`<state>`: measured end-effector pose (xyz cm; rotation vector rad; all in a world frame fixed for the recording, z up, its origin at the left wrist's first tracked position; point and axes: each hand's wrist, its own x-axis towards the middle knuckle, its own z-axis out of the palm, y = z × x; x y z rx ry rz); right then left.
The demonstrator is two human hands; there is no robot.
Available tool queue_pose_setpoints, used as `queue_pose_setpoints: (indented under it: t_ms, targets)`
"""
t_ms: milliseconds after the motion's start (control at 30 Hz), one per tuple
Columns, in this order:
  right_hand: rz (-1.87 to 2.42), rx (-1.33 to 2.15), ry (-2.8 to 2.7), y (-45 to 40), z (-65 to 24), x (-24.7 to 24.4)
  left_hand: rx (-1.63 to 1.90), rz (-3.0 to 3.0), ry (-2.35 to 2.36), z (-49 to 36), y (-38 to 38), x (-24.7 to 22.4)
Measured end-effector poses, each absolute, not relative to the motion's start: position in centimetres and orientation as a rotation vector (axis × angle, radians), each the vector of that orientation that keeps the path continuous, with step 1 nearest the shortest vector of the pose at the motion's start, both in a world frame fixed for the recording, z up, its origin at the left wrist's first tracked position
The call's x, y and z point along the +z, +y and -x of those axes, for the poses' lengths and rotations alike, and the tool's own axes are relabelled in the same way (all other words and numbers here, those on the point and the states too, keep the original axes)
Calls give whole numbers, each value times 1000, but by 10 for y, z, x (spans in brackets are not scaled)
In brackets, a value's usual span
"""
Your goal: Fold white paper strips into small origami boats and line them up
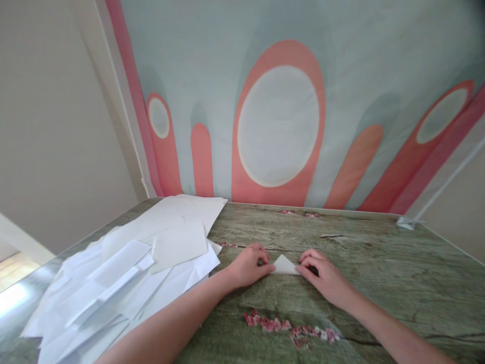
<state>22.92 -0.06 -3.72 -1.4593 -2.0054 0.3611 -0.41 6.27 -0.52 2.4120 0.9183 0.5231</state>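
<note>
A small piece of white paper (284, 266), folded to a triangle with its point away from me, lies on the table in the middle of the head view. My left hand (250, 265) pinches its left corner between thumb and fingers. At the opposite corner, my right hand (321, 273) grips the paper in the same way, thumb toward me. The long straight edge of the triangle faces me. The fingertips cover both of its lower corners.
Many loose white sheets (182, 245), some folded, are heaped on the left of the table. The wood-patterned table (397, 283) bears printed pink flowers (276, 323). A patterned backdrop (212, 101) stands behind its far edge. A small whitish scrap (406, 223) sits at the far right corner.
</note>
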Motion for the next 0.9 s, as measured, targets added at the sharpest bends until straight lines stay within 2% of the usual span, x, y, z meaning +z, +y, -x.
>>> queue_pose_setpoints:
  t_ms: [300,433,633,900]
  targets:
    - [1505,241,-2032,2,-229,-43,592,-2496,983,0,53,-8]
    - [1509,255,-2032,3,-229,-41,619,-2670,839,-5,37,1]
    - [1491,267,-2030,1,-228,-37,430,-2940,756,-13,16,3]
    - [1473,220,-2012,1,-227,-40,315,-2979,744,-9,26,-2]
